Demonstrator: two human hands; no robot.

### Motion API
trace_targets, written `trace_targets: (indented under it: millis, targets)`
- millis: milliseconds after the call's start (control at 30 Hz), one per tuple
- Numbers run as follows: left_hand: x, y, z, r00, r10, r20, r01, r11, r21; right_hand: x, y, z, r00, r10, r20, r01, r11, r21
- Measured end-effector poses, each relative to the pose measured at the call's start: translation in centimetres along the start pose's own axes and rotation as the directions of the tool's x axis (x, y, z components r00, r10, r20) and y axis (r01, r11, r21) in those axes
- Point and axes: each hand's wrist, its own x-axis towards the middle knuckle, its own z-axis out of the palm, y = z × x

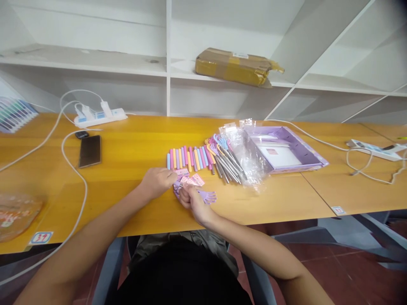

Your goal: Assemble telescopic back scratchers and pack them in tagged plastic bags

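My right hand (193, 201) is closed around a back scratcher, its purple hand-shaped head (208, 197) sticking out to the right. Close by on the left, my left hand (158, 183) is closed with the thumb toward the right hand; what lies inside its fingers is hidden. Pink printed cards (195, 180) and some purple pieces lie between and just behind the hands, partly covered. Behind them is a row of pastel handles (186, 157) in pink, blue, yellow and purple. To its right lies a pile of metal rods (227, 165) with coloured hand-shaped heads.
Clear plastic bags (249, 156) lie against an open purple box (305, 154) with cards inside. A phone (90, 151), a power strip (101, 117) and white cables are at the left. A taped cardboard parcel (235, 65) rests on the shelf. Another power strip (375, 149) is at right.
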Motion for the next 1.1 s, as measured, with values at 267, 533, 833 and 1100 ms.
trace_targets:
  millis: [267, 533, 833, 1100]
  targets:
    - [0.1, 0.1, -0.3, 0.997, 0.027, -0.067, -0.025, 0.999, 0.027, -0.4, 0.4, -0.5, 1.000, 0.007, -0.001, -0.007, 1.000, 0.012]
    - [0.0, 0.8, -1.0, 0.997, -0.036, -0.074, 0.035, 0.999, -0.020, 0.5, -0.3, 1.1, 0.973, 0.219, 0.072, -0.224, 0.972, 0.072]
    - [0.0, 0.3, -1.8, 0.984, -0.053, -0.172, 0.058, 0.998, 0.023, 1.3, -1.2, 3.4, 0.894, 0.365, 0.259, -0.435, 0.844, 0.313]
    - [-0.1, -1.7, -1.9, 0.991, -0.055, -0.125, 0.050, 0.998, -0.043, 1.2, -0.2, 5.0, 0.946, 0.301, 0.119, -0.323, 0.858, 0.399]
